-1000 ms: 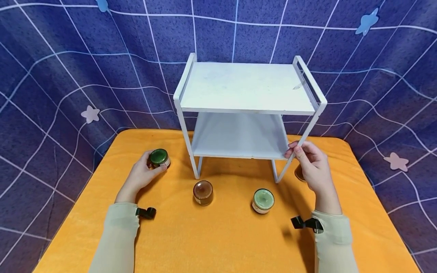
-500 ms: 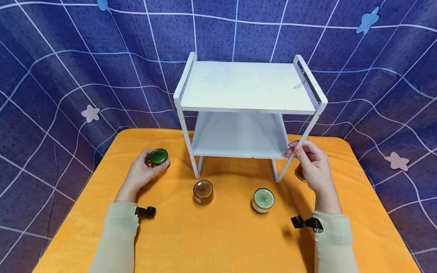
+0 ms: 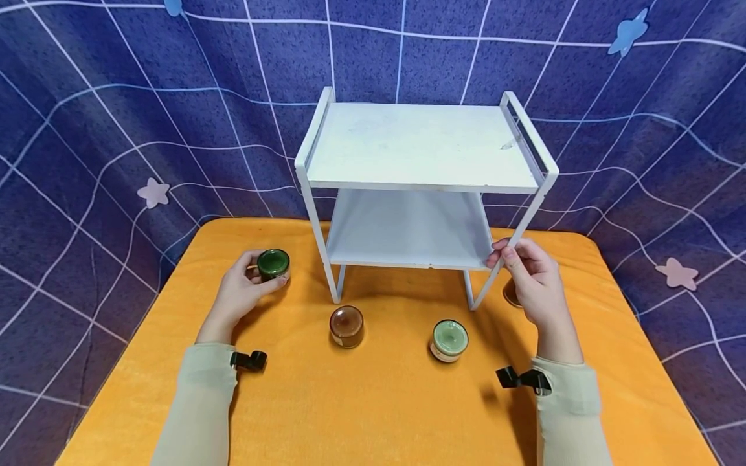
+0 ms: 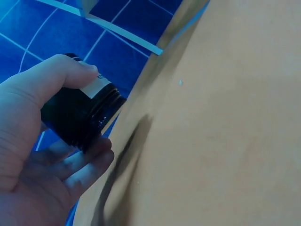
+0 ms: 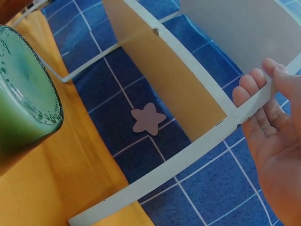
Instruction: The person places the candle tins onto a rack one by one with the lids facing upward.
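In the head view, my left hand grips a dark green glass jar left of the white two-tier shelf. The left wrist view shows the thumb over the jar's pale label and the fingers beneath. The jar's threaded rim faces the table, with a small gap below it. My right hand pinches the shelf's front right leg beside the lower tier. A brown jar and a light green jar stand in front of the shelf.
Another brown jar is partly hidden behind my right hand. An orange cloth covers the table. A blue curtain with grid lines and stars hangs close behind the shelf and down both sides.
My left hand has raised the dark green jar slightly. The right hand keeps its grip on the shelf leg, and the other jars have not moved.
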`<act>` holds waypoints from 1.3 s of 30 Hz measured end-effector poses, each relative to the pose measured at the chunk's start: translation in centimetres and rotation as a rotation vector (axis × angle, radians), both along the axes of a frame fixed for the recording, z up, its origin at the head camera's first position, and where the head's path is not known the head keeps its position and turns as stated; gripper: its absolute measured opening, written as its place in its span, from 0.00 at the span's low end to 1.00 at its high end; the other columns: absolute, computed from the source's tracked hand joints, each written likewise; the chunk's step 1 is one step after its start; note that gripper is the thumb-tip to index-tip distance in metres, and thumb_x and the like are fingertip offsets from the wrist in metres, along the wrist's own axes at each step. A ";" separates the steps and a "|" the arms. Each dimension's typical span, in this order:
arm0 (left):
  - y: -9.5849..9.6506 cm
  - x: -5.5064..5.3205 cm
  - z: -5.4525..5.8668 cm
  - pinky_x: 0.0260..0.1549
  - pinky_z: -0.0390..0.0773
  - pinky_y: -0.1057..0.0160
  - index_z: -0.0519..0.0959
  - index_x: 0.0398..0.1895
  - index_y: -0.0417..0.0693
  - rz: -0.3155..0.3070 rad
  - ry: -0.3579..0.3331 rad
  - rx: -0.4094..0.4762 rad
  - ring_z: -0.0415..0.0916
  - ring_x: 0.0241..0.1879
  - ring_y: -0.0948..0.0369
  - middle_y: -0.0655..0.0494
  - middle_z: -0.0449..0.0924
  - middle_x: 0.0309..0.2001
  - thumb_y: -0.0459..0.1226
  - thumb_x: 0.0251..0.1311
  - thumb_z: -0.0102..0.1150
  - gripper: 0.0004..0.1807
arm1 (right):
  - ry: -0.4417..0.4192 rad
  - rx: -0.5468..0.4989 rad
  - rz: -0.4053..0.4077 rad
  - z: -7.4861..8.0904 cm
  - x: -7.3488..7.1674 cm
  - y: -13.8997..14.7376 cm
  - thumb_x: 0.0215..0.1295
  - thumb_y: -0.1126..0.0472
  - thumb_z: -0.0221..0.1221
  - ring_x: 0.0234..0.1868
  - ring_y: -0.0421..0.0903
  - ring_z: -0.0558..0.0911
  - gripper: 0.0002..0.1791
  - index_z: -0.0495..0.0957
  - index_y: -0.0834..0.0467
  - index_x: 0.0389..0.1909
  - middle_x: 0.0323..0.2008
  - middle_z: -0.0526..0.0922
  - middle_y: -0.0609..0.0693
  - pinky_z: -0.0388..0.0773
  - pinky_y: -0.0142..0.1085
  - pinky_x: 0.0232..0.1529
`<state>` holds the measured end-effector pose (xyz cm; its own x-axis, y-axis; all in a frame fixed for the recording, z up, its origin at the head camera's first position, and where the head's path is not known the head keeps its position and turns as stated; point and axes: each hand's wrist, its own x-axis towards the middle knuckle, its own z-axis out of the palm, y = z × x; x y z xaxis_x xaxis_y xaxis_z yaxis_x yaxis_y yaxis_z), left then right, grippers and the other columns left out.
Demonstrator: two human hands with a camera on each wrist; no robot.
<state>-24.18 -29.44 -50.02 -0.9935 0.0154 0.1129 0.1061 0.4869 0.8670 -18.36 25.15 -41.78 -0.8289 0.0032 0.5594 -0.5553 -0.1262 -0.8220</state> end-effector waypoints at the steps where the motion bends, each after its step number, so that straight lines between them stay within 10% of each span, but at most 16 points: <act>1: 0.1 0.0 0.1 0.49 0.79 0.76 0.73 0.74 0.48 -0.001 0.004 0.016 0.82 0.55 0.55 0.45 0.78 0.61 0.43 0.60 0.84 0.41 | 0.001 -0.001 0.001 0.0 0.0 0.0 0.83 0.75 0.50 0.38 0.42 0.90 0.11 0.77 0.83 0.49 0.35 0.90 0.51 0.86 0.32 0.54; 12: 0.6 -0.1 1.0 0.51 0.80 0.74 0.75 0.72 0.44 0.030 0.083 0.190 0.82 0.52 0.64 0.58 0.78 0.59 0.33 0.59 0.84 0.38 | 0.005 -0.004 0.005 0.0 0.0 0.0 0.83 0.76 0.50 0.38 0.42 0.90 0.11 0.77 0.83 0.48 0.35 0.90 0.52 0.86 0.32 0.55; 39: 2.1 0.5 3.9 0.47 0.81 0.73 0.78 0.72 0.43 0.073 0.246 0.182 0.80 0.51 0.63 0.62 0.82 0.54 0.29 0.57 0.83 0.38 | -0.003 0.007 0.010 0.0 -0.1 0.1 0.84 0.75 0.50 0.39 0.41 0.90 0.11 0.78 0.81 0.49 0.36 0.90 0.51 0.85 0.32 0.56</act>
